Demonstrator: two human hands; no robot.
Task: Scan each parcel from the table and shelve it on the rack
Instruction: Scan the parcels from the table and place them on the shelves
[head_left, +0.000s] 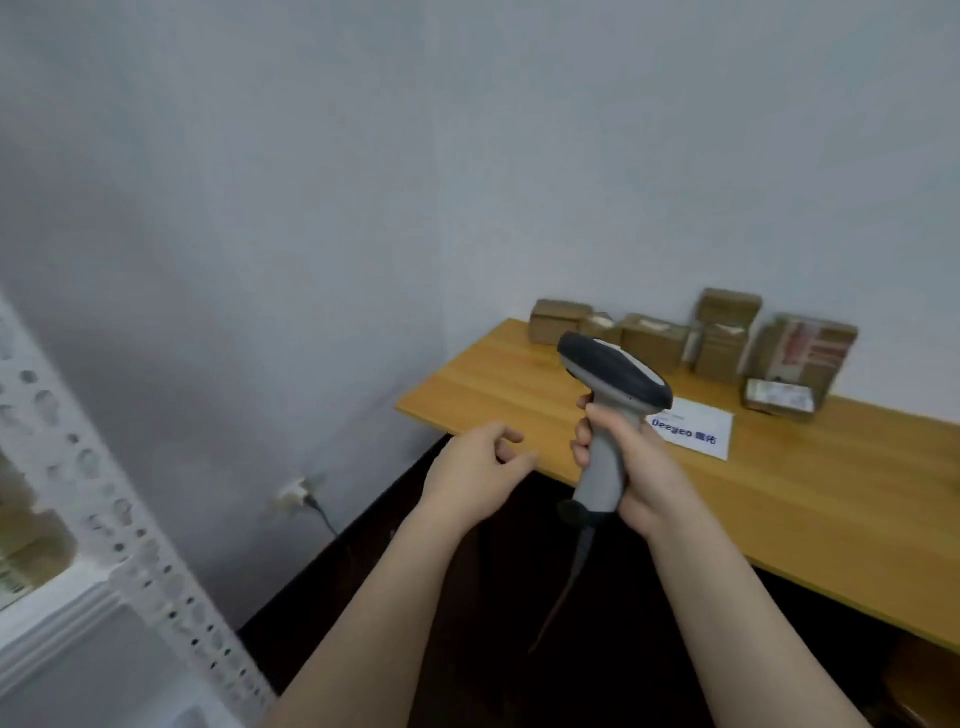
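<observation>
Grey wall corner, wooden table (810, 499) at right, white perforated rack (98, 493) at the lower left edge. Frame is motion-blurred, so fine detail is soft.

Head view:
- Parcels (654, 340): a cluster of small brown cartons along the far edge of the table, against the wall, some stacked. A flat white mailer (698, 431) with blue print lies nearer, just in front of them. None is in hand.
- Right hand (647, 470) is wrapped round the grip of the scanner (610, 410), held upright over the table's near edge, head pointing left and away. Its cable (576, 564) hangs down below the grip.
- Left hand (475, 467) holds nothing, fingers loosely curled, just beside the scanner and level with the table's near edge. Not touching the table as far as I can tell.
- Rack: something brownish sits behind the upright; too blurred to say whether it's parcels.
- Wall socket (293, 491) with a plug, low down between rack and table.

Step, my read: between parcels, about to fetch one. Next move calls for the left hand to reach across, take a parcel label-up and turn the barcode to the scanner window. The white mailer is nearest. Cartons sit tight together, so lifting one could nudge its neighbours.
</observation>
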